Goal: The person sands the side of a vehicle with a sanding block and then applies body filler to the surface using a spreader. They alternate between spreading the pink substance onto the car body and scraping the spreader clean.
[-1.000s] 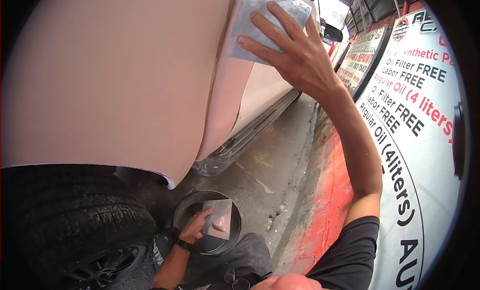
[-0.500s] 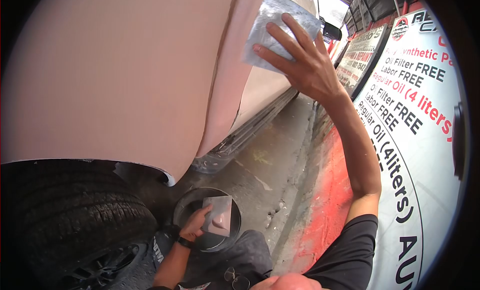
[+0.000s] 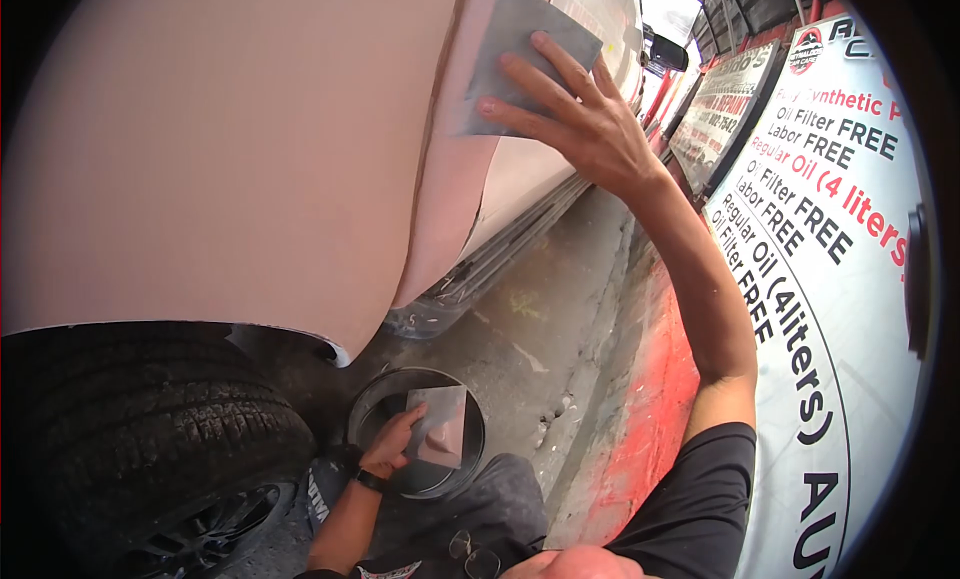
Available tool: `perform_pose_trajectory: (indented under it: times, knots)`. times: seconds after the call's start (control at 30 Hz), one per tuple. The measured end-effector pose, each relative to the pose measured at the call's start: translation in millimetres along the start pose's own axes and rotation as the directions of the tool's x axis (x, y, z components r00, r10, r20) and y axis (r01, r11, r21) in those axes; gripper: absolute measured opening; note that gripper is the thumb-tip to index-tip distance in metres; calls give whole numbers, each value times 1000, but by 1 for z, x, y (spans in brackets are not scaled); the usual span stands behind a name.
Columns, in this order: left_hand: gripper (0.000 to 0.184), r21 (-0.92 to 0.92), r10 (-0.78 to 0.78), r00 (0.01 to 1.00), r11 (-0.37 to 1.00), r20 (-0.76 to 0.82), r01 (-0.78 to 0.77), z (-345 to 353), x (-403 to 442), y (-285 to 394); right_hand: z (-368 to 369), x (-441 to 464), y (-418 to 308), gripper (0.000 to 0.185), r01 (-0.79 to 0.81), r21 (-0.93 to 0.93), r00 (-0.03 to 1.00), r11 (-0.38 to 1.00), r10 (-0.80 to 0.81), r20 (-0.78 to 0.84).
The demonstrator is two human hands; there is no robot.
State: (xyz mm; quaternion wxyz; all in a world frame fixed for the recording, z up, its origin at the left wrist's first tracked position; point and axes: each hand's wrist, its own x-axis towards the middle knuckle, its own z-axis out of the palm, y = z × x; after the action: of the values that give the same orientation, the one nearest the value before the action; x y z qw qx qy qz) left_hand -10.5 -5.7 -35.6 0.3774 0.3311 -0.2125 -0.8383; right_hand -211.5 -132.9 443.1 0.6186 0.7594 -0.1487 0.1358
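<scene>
My right hand (image 3: 595, 124) has its fingers spread over a flat, square grey putty spreader (image 3: 505, 54), held against the pinkish car body panel (image 3: 240, 159) near a vertical seam. Its thumb is hidden. Low in the view, my left hand (image 3: 395, 441) grips the side of a flat grey plate (image 3: 435, 399) carrying a smear of pink putty (image 3: 447, 439). That plate is over a round dark bucket (image 3: 362, 404) on the ground.
A black tyre (image 3: 150, 409) sits below the wheel arch on the left. Concrete floor (image 3: 530, 329) runs along the car beside a red-painted kerb (image 3: 640, 399). Large printed signs (image 3: 800, 239) line the right side. A side mirror (image 3: 667, 52) sticks out farther along.
My right hand has moved slightly left with the spreader, which now looks dull grey instead of shiny and lies nearer the seam. My left hand and its plate have barely moved.
</scene>
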Motion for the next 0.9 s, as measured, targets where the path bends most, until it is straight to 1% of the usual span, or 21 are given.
perform_pose_trajectory:
  times: [0.03, 0.13, 0.2, 0.23, 0.37, 0.5, 0.57, 0.7, 0.8, 0.87, 0.9]
  knots:
    - [37, -16, 0, 1000, 1000, 10, 0, 1, -2, 1, 2, -5, 3, 65, 7, -1, 1000, 1000, -7, 13]
    - [38, -68, 11, 999, 998, 46, -7, 5, -4, 3, 3, -22, 7, 65, -54, 29, 997, 998, 53, 48]
    - [38, -110, 22, 997, 994, 73, -14, 4, -1, 1, -5, -24, 2, 65, -53, -11, 998, 999, 53, 42]
    - [38, -93, 21, 997, 996, 75, -14, 4, 0, 0, -12, -23, -2, 64, -52, -30, 998, 998, 53, 39]
    - [39, -48, 18, 996, 999, 87, -14, 2, 2, -2, -21, -1, -13, 61, -36, -12, 998, 999, 35, -51]
    - [39, -10, 17, 999, 1000, 47, -16, -1, 3, -3, -21, 11, -10, 61, -21, -23, 998, 1000, 19, -63]
    - [39, -21, 18, 998, 1000, 62, -17, 1, 2, -1, -19, 14, -8, 61, -2, -40, 998, 999, -1, -69]
    - [38, -61, 7, 996, 998, 85, -2, 8, -4, 5, -14, 13, -2, 62, -4, -30, 1000, 1000, 3, -26]
    - [38, -33, -7, 999, 999, 46, 8, 9, -6, 7, -3, 5, 5, 65, -26, 16, 1000, 1000, 26, 16]
    - [38, -74, 5, 998, 997, 64, 0, 5, -2, 3, 4, -5, 9, 71, -41, 35, 998, 999, 39, 57]
    - [39, -95, 10, 997, 995, 73, -3, 2, 1, 1, 3, -13, 10, 69, -53, 34, 997, 998, 50, 64]
